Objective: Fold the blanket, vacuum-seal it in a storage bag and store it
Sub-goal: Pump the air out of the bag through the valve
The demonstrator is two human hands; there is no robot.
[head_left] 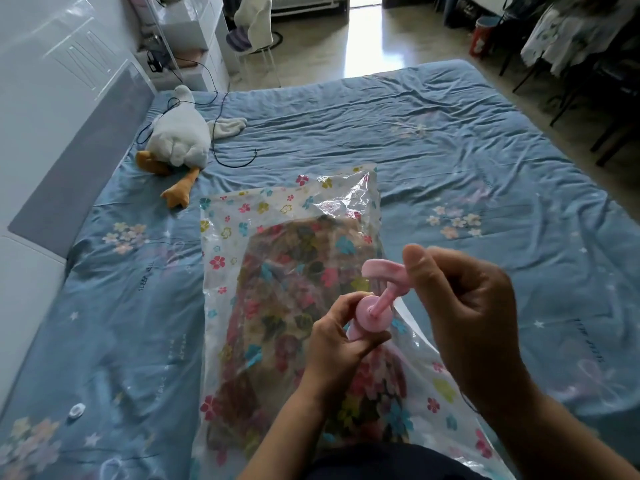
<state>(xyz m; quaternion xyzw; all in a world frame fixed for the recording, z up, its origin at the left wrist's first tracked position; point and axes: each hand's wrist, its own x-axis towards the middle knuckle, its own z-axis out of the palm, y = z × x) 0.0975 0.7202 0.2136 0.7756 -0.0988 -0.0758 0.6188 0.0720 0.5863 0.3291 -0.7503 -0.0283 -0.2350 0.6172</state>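
Left grip [341, 344] is curling round the barrel of the pink plastic hand pump [375, 308]. Right grip [464, 306] is pinching its T-handle. Both are hovering over the clear flower-printed plastic storage bag [235, 237] w/ the folded brown floral blanket [294, 271] inside. The bag's far edge is ending mid-bed at 12. Open blue-sheeted bed [450, 150] is stretching from 1 to 3 o'clock, w/ a white plush goose [180, 136] at 10.

I'm kneeling at my bed [450, 140], which is spread with a wrinkled blue sheet [346, 116] printed with pale flowers and stars. Right in front of me the clear storage bag [242, 216] with its coloured flower print lies flat on the sheet, the folded blanket [294, 258] inside it. Far off to my left a white plush goose [180, 136] lies with its orange feet toward me. A black cable [221, 157] loops around it, and a white cloth [228, 126] lies just beside it. A small round white cap [76, 409] sits near my left.
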